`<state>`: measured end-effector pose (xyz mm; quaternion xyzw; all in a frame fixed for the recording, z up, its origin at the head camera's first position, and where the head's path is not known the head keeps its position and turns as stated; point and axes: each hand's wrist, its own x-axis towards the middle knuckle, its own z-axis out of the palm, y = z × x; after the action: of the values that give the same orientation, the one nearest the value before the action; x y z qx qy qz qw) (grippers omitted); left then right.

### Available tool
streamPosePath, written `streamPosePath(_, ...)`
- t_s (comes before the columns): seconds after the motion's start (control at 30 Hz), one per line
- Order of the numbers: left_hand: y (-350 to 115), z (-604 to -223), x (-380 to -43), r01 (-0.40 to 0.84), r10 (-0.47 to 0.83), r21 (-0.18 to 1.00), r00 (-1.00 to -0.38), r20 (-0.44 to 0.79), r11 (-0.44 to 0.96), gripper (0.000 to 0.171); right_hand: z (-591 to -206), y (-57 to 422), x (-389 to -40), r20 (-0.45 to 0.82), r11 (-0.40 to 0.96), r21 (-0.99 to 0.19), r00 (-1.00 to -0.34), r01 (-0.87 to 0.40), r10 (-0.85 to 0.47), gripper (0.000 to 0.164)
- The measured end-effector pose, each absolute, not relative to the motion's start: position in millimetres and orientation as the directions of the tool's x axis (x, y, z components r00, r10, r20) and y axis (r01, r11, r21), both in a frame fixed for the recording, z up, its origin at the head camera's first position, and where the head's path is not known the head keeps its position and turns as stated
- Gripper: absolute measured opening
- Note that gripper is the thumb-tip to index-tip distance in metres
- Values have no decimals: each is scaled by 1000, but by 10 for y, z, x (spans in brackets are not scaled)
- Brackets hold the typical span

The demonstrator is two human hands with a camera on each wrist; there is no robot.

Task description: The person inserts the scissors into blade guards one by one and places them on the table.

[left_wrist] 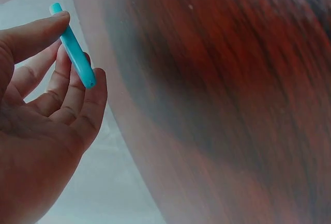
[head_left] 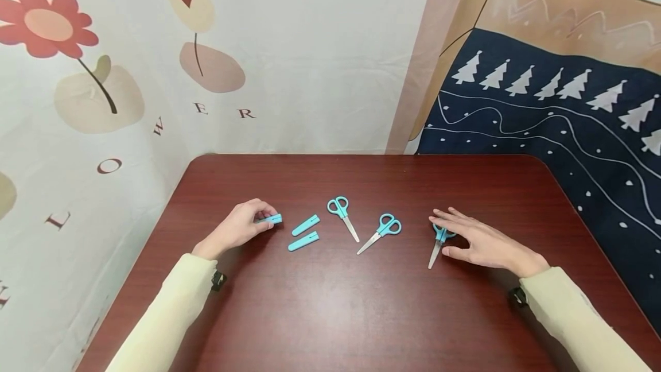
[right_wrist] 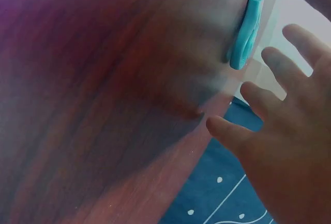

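Pale cloth with flower prints and scattered letters [head_left: 320, 45] hangs behind from the left, and a dark blue cloth with white trees [head_left: 521, 102] takes over on the right; before them stands a reddish-brown table [head_left: 330, 314] with rounded far corners. At its left side a light sleeve [head_left: 181, 289] with a dark wristband [head_left: 218, 281] leads to the left hand [head_left: 240, 224], which pinches a blue cap [head_left: 275, 219] between thumb and fingers, one end jutting out to the right. Just beside it two more blue caps, the farther cap [head_left: 306, 225] and the nearer cap [head_left: 303, 241], lie apart from each other on the same slant (almost parallel). Next come the left scissors [head_left: 345, 216], blue handles away from the person and blades angled down to the right, then the middle scissors [head_left: 380, 234], whose tips point down to the left, near the first pair's tips. Farther right, well apart from those, the right scissors [head_left: 438, 244] lie with blades toward the person and handles partly hidden under the right hand [head_left: 482, 241]. That hand's fingers are spread and pinch nothing; whether any fingertip touches the handles I cannot tell. Another light sleeve [head_left: 573, 309] follows behind it.
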<state>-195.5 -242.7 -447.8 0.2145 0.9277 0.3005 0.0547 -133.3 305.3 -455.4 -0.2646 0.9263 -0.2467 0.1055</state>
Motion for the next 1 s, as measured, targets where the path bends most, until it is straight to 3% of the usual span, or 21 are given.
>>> streamPosePath(0.27,-2333,-4424,-1889,396,447,585,-892,63,708,15,-4548,3067,-1376,-101,722,-519,-807,-457,-582,63)
streamPosePath(0.5,-2274,-4373,-1839,424,466,594,-880,92,684,16,-4534,3109,-1309,-119,765,-483,-833,-427,-541,66)
streamPosePath(1.0,-2083,-4297,-1717,470,501,593,-856,125,654,19,-4576,3048,-1254,13,773,-396,-845,-495,-535,55)
